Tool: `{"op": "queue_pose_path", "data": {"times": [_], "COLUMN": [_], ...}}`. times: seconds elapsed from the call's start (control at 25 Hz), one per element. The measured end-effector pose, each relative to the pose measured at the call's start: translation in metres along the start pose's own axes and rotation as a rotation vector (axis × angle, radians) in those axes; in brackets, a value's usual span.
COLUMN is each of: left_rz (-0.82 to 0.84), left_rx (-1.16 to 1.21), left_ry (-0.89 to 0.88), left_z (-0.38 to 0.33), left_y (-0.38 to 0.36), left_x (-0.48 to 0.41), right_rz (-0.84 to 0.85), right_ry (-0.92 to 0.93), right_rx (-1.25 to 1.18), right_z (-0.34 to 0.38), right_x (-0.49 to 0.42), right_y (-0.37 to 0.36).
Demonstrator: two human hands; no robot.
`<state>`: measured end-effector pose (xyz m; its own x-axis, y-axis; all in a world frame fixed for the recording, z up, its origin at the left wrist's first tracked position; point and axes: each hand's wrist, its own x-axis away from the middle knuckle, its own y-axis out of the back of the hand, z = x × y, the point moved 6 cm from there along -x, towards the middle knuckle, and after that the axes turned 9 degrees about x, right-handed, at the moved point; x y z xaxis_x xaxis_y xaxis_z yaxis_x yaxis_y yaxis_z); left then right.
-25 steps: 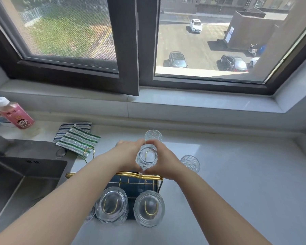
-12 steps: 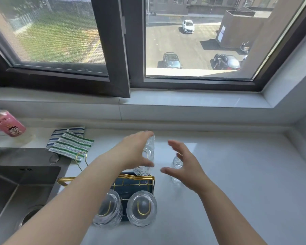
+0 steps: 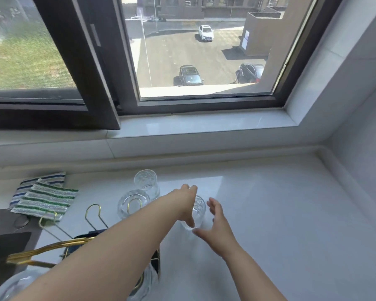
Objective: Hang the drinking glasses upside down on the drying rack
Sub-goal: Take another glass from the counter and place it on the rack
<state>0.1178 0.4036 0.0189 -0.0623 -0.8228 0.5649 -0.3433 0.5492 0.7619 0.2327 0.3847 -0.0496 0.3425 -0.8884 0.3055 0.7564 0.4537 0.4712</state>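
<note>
1. Target: a loose glass (image 3: pixel 197 211) standing on the white counter (image 3: pixel 280 213), just right of the drying rack (image 3: pixel 52 246). It looks upright, long axis vertical, but which end is up can't be told for sure since it's clear glass and half hidden.
2. Left hand (image 3: pixel 186 203) reaches across from the left; its fingers go over the far/left side of the glass, thumb down the near side. Touching or very near touching; not clearly closed, so call it a loose open wrap.
3. Right hand (image 3: pixel 215 222) sits just right of the glass, palm turned toward it, fingers spread. Open, holding nothing, a small gap visible.
4. Key relation: the glass lies between the two hands, left hand nearer and partly over it. Both palms face in across the vertical axis, so the grab comes from the sides.
5. Rack lies left and nearer the camera than the glass. Two bare gold hoops (image 3: pixel 93 216) stand free at its left rear.
6. One hung glass (image 3: pixel 133 205) sits mouth down on a hoop; another glass (image 3: pixel 147 184) sits behind it, and whether it's on a hoop is unclear.
7. Judgement: the next move is to close on the sides, lift, carry left toward a free hoop, mouth down.
8. Risk: a slippery wall, and the crossing left forearm could knock the hung glass.
</note>
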Motion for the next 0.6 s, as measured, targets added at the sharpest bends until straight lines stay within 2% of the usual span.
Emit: {"op": "queue_pose_path", "data": {"times": [0.12, 0.4, 0.52, 0.6], "left_rz": [0.049, -0.021, -0.09, -0.139], "left_rx": [-0.05, -0.024, 0.103, 0.269], "left_ry": [-0.002, -0.062, -0.129, -0.198], "left_z": [0.006, 0.012, 0.005, 0.003], "left_y": [-0.009, 0.0, 0.022, 0.039], "left_x": [-0.014, -0.016, 0.005, 0.029], "right_rz": [0.02, -0.009, 0.008, 0.106], "right_ry": [0.005, 0.056, 0.086, 0.069], "right_rx": [-0.025, -0.104, -0.237, -0.419], "right_z": [0.0, 0.011, 0.019, 0.026], "right_x": [-0.013, -0.011, 0.001, 0.012], "right_y": [-0.01, -0.007, 0.008, 0.018]}}
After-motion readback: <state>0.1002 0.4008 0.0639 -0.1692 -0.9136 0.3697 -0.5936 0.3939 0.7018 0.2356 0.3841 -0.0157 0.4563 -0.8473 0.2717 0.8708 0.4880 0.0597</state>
